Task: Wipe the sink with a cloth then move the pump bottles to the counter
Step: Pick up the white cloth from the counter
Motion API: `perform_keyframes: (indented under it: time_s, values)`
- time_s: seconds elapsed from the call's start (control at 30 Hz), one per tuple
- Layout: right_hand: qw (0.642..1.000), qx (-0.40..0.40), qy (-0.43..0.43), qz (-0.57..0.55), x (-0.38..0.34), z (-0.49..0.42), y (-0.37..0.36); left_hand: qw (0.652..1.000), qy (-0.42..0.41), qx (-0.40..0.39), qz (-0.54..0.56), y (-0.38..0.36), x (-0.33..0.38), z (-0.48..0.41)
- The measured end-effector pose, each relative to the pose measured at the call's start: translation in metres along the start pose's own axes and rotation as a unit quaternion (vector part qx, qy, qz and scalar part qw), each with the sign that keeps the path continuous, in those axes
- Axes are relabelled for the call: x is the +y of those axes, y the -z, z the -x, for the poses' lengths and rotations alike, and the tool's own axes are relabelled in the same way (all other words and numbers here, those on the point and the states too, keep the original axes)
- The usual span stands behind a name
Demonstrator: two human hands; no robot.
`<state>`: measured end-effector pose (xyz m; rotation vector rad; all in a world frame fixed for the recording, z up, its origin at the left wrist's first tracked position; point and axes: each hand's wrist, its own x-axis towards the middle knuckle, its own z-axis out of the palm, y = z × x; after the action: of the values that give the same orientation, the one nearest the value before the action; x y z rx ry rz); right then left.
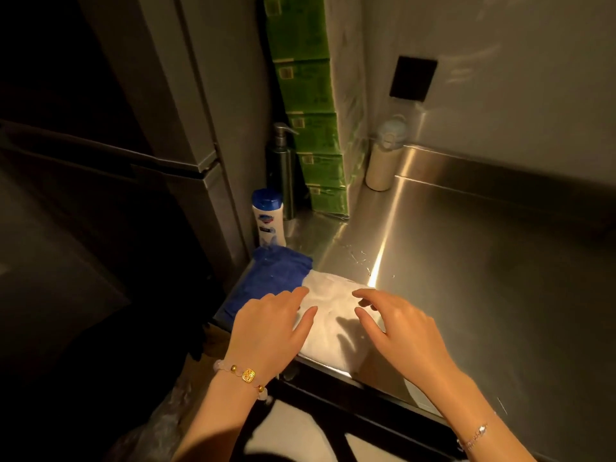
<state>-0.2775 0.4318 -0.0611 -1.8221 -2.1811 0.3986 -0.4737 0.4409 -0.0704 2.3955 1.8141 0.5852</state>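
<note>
We've got left hand (276,325) and right hand (400,331) slack-fingered, empty, over the white cloth (331,286); wiping seemingly unstarted, pump bottle (281,168) at eleven o'clock.

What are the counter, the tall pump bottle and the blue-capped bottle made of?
Counter: likely stainless steel, brushed; it shows fine grain and a streaky light glare. Tall pump bottle: probably brushed metal too, with a dull grey sheen, though the dim light leaves it open. Blue-capped bottle: looks like plastic, with a smooth white body and a printed label.

No legible text on the white bottle (268,225) or green boxes (313,135) (print too blurred)
</note>
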Motion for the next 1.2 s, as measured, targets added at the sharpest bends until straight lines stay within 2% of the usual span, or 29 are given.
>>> perform_keyframes:
  time_s: [0.13,0.3,0.47,0.6,0.7,0.8,0.9,1.0,1.07,1.2]
  values:
    - [0.999,-0.007,-0.038,-0.003,0.009,0.008,-0.006,0.999,-0.024,-0.017,0.025,-0.008,0.001,-0.004]
    - [0.997,-0.014,-0.072,-0.007,0.017,0.009,-0.012,0.998,-0.054,-0.032,-0.008,-0.027,-0.001,-0.010]
    - [0.996,-0.039,-0.082,-0.026,0.028,0.005,-0.024,0.998,-0.042,-0.042,-0.006,-0.039,-0.003,-0.012]
    - [0.993,-0.069,-0.090,-0.036,0.039,0.005,-0.038,0.996,-0.028,-0.087,0.019,-0.046,0.000,-0.005]
    - [0.986,-0.074,-0.118,-0.087,0.044,0.005,-0.047,0.993,0.003,-0.118,0.014,-0.052,0.002,0.002]
    - [0.956,-0.060,-0.198,-0.209,0.043,0.005,-0.057,0.988,0.028,-0.152,-0.002,-0.054,0.002,0.006]
    - [0.902,-0.048,-0.269,-0.333,0.038,0.004,-0.063,0.985,0.043,-0.167,0.001,-0.056,0.000,0.007]
    - [0.841,-0.040,-0.304,-0.445,0.033,-0.002,-0.065,0.986,0.047,-0.158,0.013,-0.057,-0.002,0.009]
    - [0.814,-0.027,-0.319,-0.484,0.029,-0.005,-0.068,0.988,0.045,-0.150,0.017,-0.058,-0.003,0.012]
    - [0.799,0.000,-0.347,-0.492,0.024,-0.009,-0.081,0.988,0.040,-0.147,0.018,-0.060,-0.003,0.017]
